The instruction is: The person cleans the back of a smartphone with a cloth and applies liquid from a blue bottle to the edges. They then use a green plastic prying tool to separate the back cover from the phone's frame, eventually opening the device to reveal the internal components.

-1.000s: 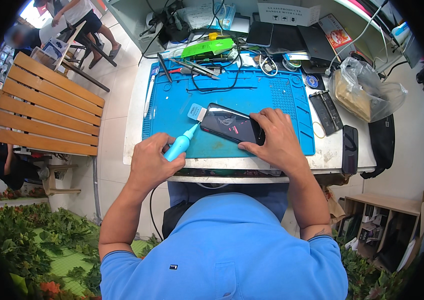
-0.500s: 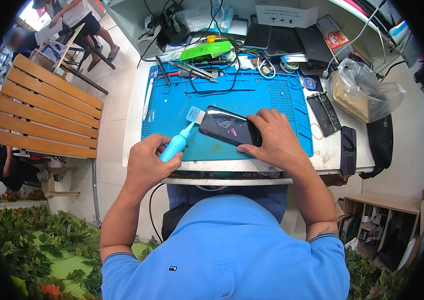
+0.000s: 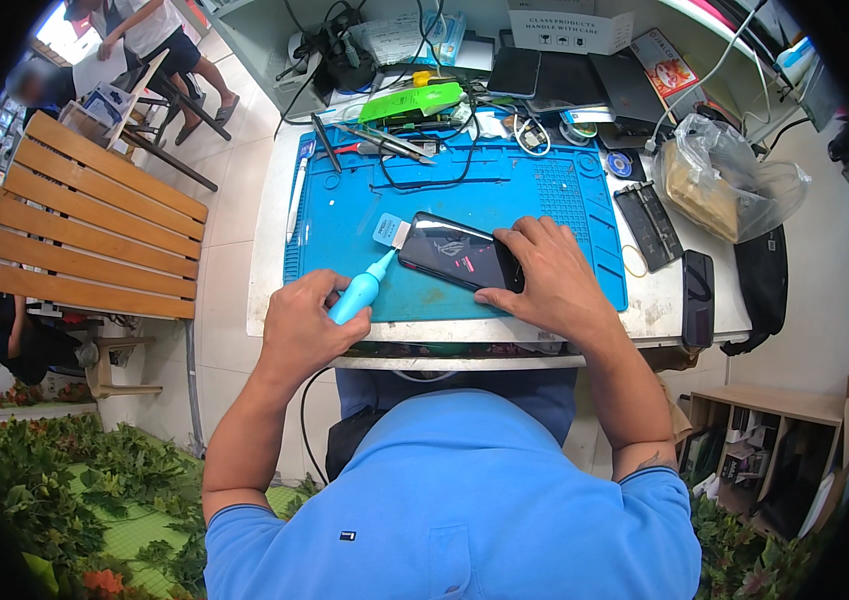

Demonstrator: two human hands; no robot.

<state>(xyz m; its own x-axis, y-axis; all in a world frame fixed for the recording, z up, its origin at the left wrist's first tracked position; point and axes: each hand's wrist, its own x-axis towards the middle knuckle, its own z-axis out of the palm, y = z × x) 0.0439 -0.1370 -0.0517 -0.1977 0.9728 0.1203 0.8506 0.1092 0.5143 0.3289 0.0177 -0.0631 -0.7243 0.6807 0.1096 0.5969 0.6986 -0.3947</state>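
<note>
A dark phone (image 3: 456,252) lies at a slant on the blue work mat (image 3: 344,225), a pale emblem and a small red mark showing on its glossy upper face. My right hand (image 3: 549,275) grips its right end, fingers over the far side and thumb at the near edge. At the left end of the phone sits a small blue-and-white flat piece (image 3: 390,231), touching it. My left hand (image 3: 309,315) is closed around a light-blue tool with a tapered tip (image 3: 361,290). That tip points up and right, close to the phone's left corner and the flat piece.
Behind the mat lie tweezers (image 3: 394,142), a green flat piece (image 3: 412,102) and tangled cables. To the right are a black tray-like part (image 3: 648,226), another phone (image 3: 697,300) and a plastic bag (image 3: 729,185). A slatted wooden bench (image 3: 99,215) stands left; people are beyond it.
My left hand has shifted slightly right, bringing the light-blue tool's tip down and right, nearer the phone's corner. The phone and my right hand stay in place.
</note>
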